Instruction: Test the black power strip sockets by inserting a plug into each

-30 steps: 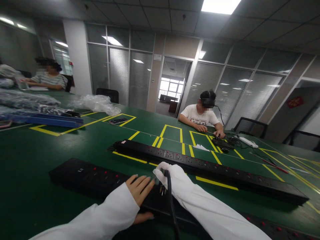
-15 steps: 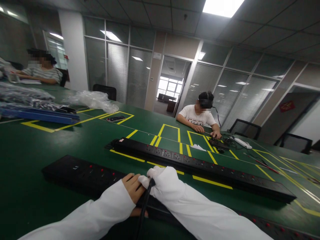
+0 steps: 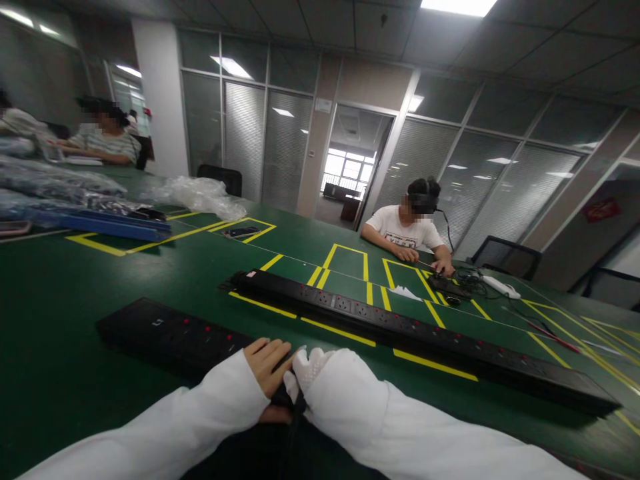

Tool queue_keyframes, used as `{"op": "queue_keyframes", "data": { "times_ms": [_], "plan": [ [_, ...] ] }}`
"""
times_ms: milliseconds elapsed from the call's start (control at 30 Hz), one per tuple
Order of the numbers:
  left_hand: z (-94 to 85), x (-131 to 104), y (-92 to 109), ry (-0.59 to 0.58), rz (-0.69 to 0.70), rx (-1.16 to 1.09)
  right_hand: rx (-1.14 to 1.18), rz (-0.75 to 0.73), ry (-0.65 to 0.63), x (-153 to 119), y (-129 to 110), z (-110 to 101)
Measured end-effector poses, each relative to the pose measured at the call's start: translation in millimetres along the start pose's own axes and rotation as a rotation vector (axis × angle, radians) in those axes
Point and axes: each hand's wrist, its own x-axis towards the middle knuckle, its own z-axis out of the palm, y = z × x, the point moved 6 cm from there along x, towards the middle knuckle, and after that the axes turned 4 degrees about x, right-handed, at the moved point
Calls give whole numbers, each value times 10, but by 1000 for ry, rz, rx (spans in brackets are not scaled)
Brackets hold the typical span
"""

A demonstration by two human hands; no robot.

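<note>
A long black power strip with red buttons lies across the front of the table. My bare left hand is wrapped over it, fingers on the top and thumb low on the near side. Right beside it, my right hand, in a white dotted glove, is closed around a black cable that hangs down toward me. The cable's end is hidden between my hands. Behind them lies a second long black power strip with a row of sockets and red buttons.
Yellow tape marks the green table. At the left lie a blue rail and clear plastic wrap. A phone rests nearby. Across the table a person works by tangled cables; others sit far left.
The view has shifted slightly. My right hand has turned a little and stays against my left hand; the cable at the glove is less visible now.
</note>
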Motion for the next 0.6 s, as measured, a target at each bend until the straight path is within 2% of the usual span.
{"op": "queue_keyframes", "data": {
  "times_ms": [200, 367, 500, 600],
  "plan": [
    [8, 7, -9, -31, 18, -15, 53, -143, -86, 154, -70, -19],
    [-109, -2, 7, -48, 9, -10, 105, -188, -46, 90, -172, -9],
    [-150, 9, 16, -45, 4, -45, 64, -33, -39, 83, -130, 114],
    [-94, 4, 17, 17, 2, -23, 22, 103, -25, 91, -62, 225]
  ]
}}
